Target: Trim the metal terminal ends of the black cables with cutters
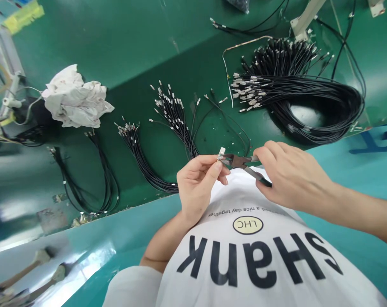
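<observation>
White-bodied, a small connector (222,151) just right of the frame's centre is sitting pinched in your left hand (196,184), while your right hand (289,175) is clasping pliers (237,161). You are apparently working the connector with them; the next move is likely calling for steady, controlled squeezing.

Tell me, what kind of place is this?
It looks like a factory or workshop bench for cable work: a big looped bundle of black cables and smaller cable bunches lie on the green table, and the right hand holds pliers.
</observation>
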Motion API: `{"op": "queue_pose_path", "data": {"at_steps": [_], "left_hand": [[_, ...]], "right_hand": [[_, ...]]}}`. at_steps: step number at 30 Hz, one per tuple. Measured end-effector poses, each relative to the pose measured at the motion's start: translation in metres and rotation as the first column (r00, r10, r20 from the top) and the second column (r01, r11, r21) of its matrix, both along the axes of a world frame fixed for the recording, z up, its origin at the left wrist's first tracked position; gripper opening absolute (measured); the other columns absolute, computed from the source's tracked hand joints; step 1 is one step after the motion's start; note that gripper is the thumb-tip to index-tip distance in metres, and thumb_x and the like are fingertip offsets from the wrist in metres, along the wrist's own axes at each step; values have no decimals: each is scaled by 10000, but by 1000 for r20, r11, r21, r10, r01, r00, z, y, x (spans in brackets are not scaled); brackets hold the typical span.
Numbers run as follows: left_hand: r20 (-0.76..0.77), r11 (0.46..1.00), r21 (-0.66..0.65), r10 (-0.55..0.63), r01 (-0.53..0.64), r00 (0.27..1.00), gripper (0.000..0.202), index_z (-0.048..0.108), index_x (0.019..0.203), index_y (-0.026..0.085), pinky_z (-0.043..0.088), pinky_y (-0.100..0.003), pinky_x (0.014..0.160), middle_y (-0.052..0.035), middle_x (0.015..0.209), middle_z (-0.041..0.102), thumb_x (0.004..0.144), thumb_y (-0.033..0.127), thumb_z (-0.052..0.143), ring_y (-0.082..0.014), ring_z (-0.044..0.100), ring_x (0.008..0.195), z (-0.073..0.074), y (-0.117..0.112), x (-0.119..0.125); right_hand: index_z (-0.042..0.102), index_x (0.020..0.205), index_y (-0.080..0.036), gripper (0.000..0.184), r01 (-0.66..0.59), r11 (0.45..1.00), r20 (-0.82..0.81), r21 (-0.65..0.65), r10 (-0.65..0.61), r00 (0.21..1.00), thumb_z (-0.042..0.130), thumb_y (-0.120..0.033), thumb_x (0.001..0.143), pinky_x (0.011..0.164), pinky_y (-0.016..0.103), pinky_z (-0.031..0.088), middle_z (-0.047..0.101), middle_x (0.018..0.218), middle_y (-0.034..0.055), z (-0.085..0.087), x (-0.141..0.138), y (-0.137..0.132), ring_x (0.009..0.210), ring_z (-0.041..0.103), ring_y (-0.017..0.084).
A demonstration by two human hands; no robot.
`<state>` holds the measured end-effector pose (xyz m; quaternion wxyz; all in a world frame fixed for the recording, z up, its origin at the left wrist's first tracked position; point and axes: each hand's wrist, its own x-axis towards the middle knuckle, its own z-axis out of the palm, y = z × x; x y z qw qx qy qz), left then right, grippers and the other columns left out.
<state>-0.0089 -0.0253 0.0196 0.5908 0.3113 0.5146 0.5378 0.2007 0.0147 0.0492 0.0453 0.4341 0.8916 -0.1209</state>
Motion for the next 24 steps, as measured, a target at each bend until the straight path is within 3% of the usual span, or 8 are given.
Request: {"op": "queue_pose_path", "data": {"at_steps": [5, 9, 17, 24], "left_hand": [[-42, 1000, -3, 20, -20, 999, 56, 746, 954, 194, 579, -267, 569, -12, 747, 755, 913, 199, 708, -115, 665, 558, 0, 0, 3], [11, 1000, -7, 14, -14, 1000, 57, 736, 955, 203, 570, -275, 573, -6, 742, 753, 920, 189, 694, -121, 667, 563, 2, 0, 2], [65, 998, -56, -2, 6, 998, 43, 681, 906, 180, 545, -263, 535, -3, 697, 735, 911, 221, 692, -117, 647, 524, 5, 2, 1], [96, 997, -75, -6, 13, 995, 53, 645, 949, 181, 516, -254, 518, 5, 663, 722, 920, 218, 669, -120, 641, 502, 7, 1, 4]], "right_hand": [[515, 941, -173, 133, 4, 997, 50, -73, -1, 999, 546, -186, 812, 578, 341, 260, 539, 819, 50, 5, -2, 0, 698, 546, 221], [522, 934, -172, 78, 0, 994, 20, -106, 2, 1000, 521, -165, 856, 572, 341, 249, 557, 833, 67, 3, -3, 1, 687, 526, 215], [566, 901, -188, 158, -47, 988, 60, 147, 39, 997, 432, -109, 926, 618, 364, 273, 491, 785, 66, 1, 1, 4, 690, 437, 230], [574, 920, -214, 204, -68, 960, 98, 272, 43, 994, 415, -84, 921, 622, 370, 263, 475, 771, 62, 1, 4, 4, 694, 402, 229]]}}
